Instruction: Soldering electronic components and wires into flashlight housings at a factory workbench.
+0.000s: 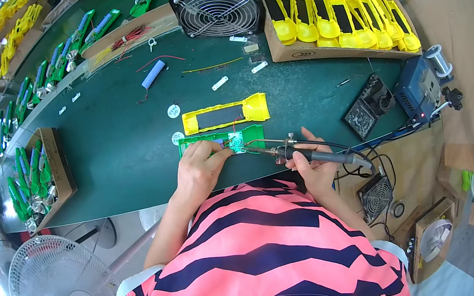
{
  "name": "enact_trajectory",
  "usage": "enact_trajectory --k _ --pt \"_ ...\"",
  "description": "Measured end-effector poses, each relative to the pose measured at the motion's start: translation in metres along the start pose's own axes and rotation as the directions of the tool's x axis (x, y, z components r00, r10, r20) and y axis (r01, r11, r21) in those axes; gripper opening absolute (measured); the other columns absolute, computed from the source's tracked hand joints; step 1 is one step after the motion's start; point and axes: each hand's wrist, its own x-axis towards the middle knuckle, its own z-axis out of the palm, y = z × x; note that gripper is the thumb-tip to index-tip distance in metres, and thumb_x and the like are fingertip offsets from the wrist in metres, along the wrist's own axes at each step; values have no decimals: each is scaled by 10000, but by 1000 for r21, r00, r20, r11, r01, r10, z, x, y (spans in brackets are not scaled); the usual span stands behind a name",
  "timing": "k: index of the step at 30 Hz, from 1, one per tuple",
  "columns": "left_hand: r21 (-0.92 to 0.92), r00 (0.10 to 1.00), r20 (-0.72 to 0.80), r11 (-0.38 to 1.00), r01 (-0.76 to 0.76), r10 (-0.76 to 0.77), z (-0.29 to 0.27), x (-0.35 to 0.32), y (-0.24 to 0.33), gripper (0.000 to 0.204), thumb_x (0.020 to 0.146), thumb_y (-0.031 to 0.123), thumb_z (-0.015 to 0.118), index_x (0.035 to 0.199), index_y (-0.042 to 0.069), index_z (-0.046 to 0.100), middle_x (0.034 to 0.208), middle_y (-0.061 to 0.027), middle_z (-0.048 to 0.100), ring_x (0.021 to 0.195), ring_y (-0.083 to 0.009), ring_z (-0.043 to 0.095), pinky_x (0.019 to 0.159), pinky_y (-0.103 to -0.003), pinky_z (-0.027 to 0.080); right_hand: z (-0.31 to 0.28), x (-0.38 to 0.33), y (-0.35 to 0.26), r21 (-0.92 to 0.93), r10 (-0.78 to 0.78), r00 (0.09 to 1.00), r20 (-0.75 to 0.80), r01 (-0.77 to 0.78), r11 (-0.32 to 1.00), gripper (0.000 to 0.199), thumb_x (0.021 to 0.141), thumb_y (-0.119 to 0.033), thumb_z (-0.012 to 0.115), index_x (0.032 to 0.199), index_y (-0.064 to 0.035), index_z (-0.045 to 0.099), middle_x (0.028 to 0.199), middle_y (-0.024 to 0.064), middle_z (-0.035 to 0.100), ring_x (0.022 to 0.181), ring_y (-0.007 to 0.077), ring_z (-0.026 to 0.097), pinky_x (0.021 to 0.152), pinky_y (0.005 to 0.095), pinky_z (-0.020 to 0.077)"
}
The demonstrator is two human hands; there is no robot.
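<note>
My right hand (pixel 313 163) is closed round the dark handle of a soldering iron (pixel 321 156), which has a thin metal feed tube fixed alongside. The iron's tip points left, at the edge of a small light-green circuit board (pixel 237 142). This board sits in a green plastic half-shell (pixel 254 132). Over the left part of that shell lies my left hand (pixel 199 165), thumb and forefinger pinched beside the board; what they hold is hidden. Thin wires run from the board, a red one up to a yellow half-shell (pixel 255 108) with a dark panel, just beyond.
A carton (pixel 302 49) of yellow shells stands back right, beside a black fan (pixel 219 13). Right are a soldering station (pixel 417 89), solder reel (pixel 439 61) and black tray (pixel 368 106). A box (pixel 60 162) of green assemblies is left. A blue cell (pixel 154 74) lies mid-table.
</note>
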Motion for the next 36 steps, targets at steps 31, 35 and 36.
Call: enact_trajectory --k 31,35,36 --pt "162 998 70 987 -18 7 -1 9 5 153 639 52 595 788 62 628 731 -44 481 672 -191 518 606 -314 426 10 9 -4 140 190 981 -33 -184 973 192 774 9 587 939 82 520 946 182 562 630 177 636 519 197 505" --pt "144 996 86 990 2 -15 -2 10 7 175 633 6 632 796 70 628 750 -44 510 678 -200 532 584 -319 420 7 9 -7 136 217 976 -29 -211 968 186 770 14 586 935 72 521 953 183 556 624 177 637 575 206 516" --pt "148 996 85 989 3 -16 -2 9 6 176 635 6 628 799 70 627 751 -45 510 677 -200 531 583 -320 419 7 9 -8 153 184 982 -30 -178 972 181 772 19 579 934 72 519 965 190 551 622 178 637 579 201 515"
